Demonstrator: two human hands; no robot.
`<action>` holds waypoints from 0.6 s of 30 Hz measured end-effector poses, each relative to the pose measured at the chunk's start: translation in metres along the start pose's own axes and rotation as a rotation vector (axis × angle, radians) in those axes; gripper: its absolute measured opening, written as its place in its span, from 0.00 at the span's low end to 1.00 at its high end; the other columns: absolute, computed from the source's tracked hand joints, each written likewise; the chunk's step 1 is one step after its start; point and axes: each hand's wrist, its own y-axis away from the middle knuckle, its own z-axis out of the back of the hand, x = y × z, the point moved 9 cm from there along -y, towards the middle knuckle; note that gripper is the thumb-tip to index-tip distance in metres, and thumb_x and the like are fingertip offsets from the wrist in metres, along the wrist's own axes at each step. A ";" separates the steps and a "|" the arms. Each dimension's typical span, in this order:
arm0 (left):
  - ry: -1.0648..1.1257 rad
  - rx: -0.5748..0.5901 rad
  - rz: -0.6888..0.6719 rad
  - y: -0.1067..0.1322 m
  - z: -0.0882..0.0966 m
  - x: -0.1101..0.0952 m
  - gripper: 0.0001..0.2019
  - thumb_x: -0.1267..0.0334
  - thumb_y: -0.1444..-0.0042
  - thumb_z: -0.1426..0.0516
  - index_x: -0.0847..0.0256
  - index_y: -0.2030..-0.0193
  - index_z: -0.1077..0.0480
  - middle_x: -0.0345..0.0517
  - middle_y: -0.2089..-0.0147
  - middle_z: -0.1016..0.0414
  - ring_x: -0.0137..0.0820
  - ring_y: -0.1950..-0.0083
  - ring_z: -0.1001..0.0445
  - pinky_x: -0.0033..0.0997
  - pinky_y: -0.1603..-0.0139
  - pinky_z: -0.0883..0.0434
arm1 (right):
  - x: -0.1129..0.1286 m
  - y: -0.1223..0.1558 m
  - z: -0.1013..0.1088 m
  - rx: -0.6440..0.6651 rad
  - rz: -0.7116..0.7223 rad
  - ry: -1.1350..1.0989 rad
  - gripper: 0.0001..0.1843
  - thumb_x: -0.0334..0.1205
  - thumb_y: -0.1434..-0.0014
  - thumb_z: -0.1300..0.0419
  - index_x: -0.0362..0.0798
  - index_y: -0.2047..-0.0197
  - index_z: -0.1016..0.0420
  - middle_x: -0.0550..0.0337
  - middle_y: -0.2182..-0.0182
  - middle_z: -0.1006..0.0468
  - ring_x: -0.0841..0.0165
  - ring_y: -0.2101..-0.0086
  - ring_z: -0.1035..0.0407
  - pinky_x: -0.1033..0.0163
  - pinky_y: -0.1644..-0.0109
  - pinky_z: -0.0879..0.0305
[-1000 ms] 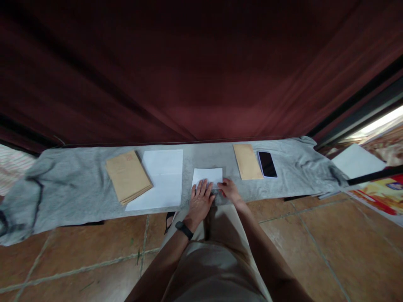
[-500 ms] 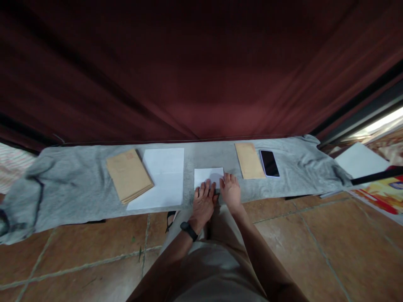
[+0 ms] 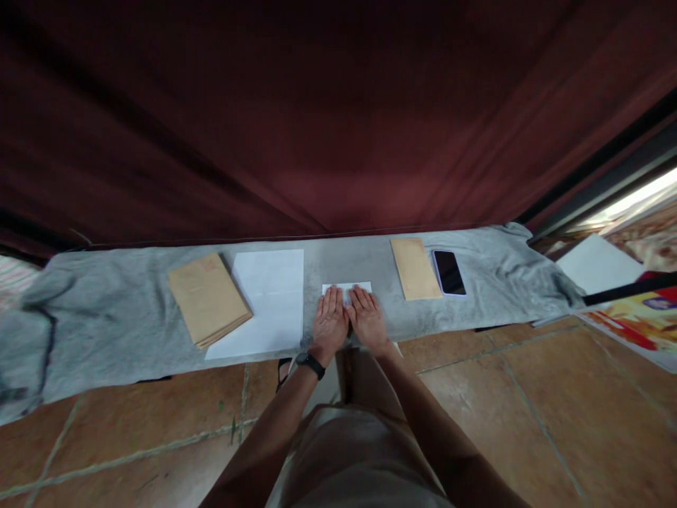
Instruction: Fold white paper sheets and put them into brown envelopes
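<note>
Under my two hands lies a small folded white paper (image 3: 346,286), flat on the grey cloth; only its far strip and a bit between the hands show. My left hand (image 3: 331,319), with a dark watch on its wrist, rests palm down on the left half of the paper, fingers stretched out. My right hand (image 3: 366,317) lies flat on the right half, fingers stretched away from me. The thumbs come close together in the middle. Left of the hands are larger white sheets (image 3: 272,296), partly under a stack of brown envelopes (image 3: 209,296).
A single brown envelope (image 3: 416,269) lies right of my hands, with a phone (image 3: 449,272) beside it. The grey cloth (image 3: 116,310) covers a narrow bench. A dark red curtain (image 3: 338,141) hangs behind it. A colourful printed sheet (image 3: 642,321) is at the far right.
My right hand has moved from the paper's right edge onto the paper and flattened. My left hand has slid forward, so the two now lie side by side, covering most of the paper.
</note>
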 end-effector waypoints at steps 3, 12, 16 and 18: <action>0.010 -0.045 0.040 0.002 0.000 0.003 0.31 0.61 0.32 0.56 0.76 0.26 0.49 0.65 0.23 0.50 0.44 0.21 0.55 0.51 0.24 0.49 | -0.007 0.001 0.001 -0.029 -0.003 0.053 0.27 0.44 0.26 0.54 0.43 0.29 0.39 0.47 0.30 0.40 0.56 0.31 0.47 0.44 0.28 0.51; 0.032 -0.120 0.105 0.011 0.009 0.024 0.31 0.61 0.32 0.55 0.73 0.25 0.51 0.65 0.24 0.48 0.45 0.22 0.51 0.53 0.25 0.45 | -0.034 0.008 0.012 -0.085 -0.048 0.111 0.29 0.45 0.26 0.56 0.42 0.26 0.45 0.46 0.30 0.40 0.55 0.32 0.45 0.45 0.29 0.52; 0.007 -0.169 0.112 0.015 0.019 0.016 0.30 0.64 0.32 0.57 0.73 0.25 0.53 0.63 0.24 0.48 0.44 0.22 0.53 0.55 0.25 0.47 | -0.036 0.010 0.016 -0.100 -0.057 0.080 0.29 0.45 0.26 0.56 0.41 0.27 0.44 0.45 0.30 0.39 0.54 0.32 0.45 0.44 0.29 0.52; 0.002 -0.134 0.028 0.016 0.018 -0.004 0.30 0.65 0.32 0.56 0.69 0.25 0.51 0.58 0.23 0.50 0.42 0.21 0.54 0.52 0.23 0.48 | -0.035 0.011 0.018 -0.102 -0.053 0.061 0.29 0.45 0.26 0.56 0.41 0.27 0.44 0.44 0.30 0.39 0.53 0.32 0.45 0.43 0.29 0.52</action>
